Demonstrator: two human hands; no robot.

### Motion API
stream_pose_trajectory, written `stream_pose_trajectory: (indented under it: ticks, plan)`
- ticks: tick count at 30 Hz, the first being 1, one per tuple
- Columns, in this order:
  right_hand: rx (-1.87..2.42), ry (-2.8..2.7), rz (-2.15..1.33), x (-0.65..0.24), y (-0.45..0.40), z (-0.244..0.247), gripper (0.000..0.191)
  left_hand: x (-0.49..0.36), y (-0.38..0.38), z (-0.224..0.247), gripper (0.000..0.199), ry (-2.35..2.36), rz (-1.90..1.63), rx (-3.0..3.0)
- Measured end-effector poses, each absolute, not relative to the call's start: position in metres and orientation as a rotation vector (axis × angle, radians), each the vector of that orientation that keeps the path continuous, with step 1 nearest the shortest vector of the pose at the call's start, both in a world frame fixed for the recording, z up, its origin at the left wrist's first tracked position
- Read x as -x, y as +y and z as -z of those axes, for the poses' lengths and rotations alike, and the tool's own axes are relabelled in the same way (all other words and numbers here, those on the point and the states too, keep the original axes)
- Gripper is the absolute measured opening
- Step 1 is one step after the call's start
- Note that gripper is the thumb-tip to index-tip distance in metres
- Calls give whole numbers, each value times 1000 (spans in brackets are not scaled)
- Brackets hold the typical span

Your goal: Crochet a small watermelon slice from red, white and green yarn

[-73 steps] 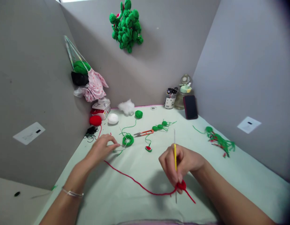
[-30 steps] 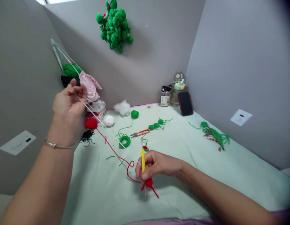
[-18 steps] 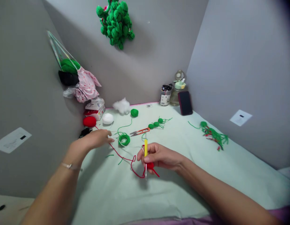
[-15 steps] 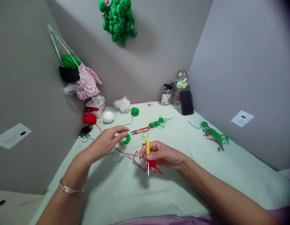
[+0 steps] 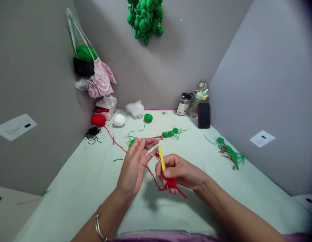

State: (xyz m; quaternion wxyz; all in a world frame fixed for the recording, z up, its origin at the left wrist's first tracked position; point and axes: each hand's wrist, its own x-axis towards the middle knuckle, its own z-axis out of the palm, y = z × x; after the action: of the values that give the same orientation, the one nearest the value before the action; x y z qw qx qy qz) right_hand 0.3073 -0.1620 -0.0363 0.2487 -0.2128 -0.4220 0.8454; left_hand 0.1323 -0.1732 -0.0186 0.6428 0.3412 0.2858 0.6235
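Observation:
My right hand (image 5: 179, 171) is closed round a crochet hook (image 5: 162, 158) with a yellow grip, its thumb pressing on the handle. Under its fingers sits a small red crocheted piece (image 5: 171, 183) with a short yarn tail pointing right. My left hand (image 5: 137, 161) is beside the hook's upper end, palm turned toward it and fingers stretched out. A white strand (image 5: 153, 155) runs between the two hands. Red yarn (image 5: 152, 174) passes behind my left hand to the red piece. Orange thread snips (image 5: 159, 137) lie behind my left fingertips, mostly hidden.
Red (image 5: 98, 120), white (image 5: 118, 120) and green (image 5: 148, 118) yarn balls stand at the back left, near white stuffing (image 5: 135, 109). Small green crocheted balls (image 5: 170, 133) lie mid-table. A phone (image 5: 203, 115) leans at the back right, and green yarn scraps (image 5: 231, 153) lie right.
My left hand has moved right and closer to my right hand, turning its palm inward, and now covers most of the snips. The view has shifted slightly. My right hand still holds the crochet hook.

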Motion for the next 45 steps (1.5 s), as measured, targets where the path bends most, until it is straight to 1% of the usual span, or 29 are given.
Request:
stream_pose_trajectory:
  ticks: [2,4,5,7,8,10,13,15,17,19,21,25,28,29,33,35,38,41,45]
  plan:
    - [586,-1108,-2294,-305,-171,30,34,-128,-178,22,32,736,-1489,-899]
    - [581,-1063,-2272,-303,-182,25,33,-119,-184,23,40,839,-1517,-1232]
    - [577,-1044,-2256,-302,-187,24,32,-115,-188,23,41,875,-1495,-1429]
    - [578,-1023,-2222,-300,-196,23,32,-109,-196,23,31,903,-1444,-1698]
    - [588,-1023,-2208,-298,-200,24,32,-107,-200,22,24,910,-1445,-1737]
    - [626,-1045,-2165,-292,-207,27,33,-108,-206,20,19,916,-1453,-1646]
    - [678,-1115,-2052,-282,-213,33,32,-113,-210,19,14,844,-1339,-1179]
    - [686,-1142,-1984,-277,-215,36,29,-112,-208,18,17,767,-1264,-813]
    - [677,-1143,-1923,-275,-216,36,28,-108,-203,19,21,727,-1304,-584]
    - [647,-1127,-1816,-276,-218,35,26,-103,-199,20,24,750,-1391,-535]
    - [587,-1106,-1647,-276,-219,30,20,-101,-197,22,25,819,-1427,-615]
    - [557,-1149,-1250,-271,-223,20,10,-110,-203,28,24,905,-1348,-810]
    - [675,-1306,-858,-264,-225,22,3,-121,-209,30,31,863,-1271,-802]
    - [713,-1367,-715,-263,-225,25,7,-124,-211,30,36,845,-1255,-787]
    - [796,-1612,-159,-268,-230,45,40,-129,-216,28,48,818,-1214,-739]
    - [829,-1720,67,-272,-234,54,49,-129,-220,28,50,810,-1196,-727]
    - [877,-1809,253,-278,-241,65,58,-125,-229,27,49,762,-1178,-744]
    - [882,-1806,313,-280,-248,72,60,-120,-237,25,46,735,-1126,-751]
    - [835,-1764,323,-281,-250,68,50,-117,-239,23,46,677,-1038,-708]
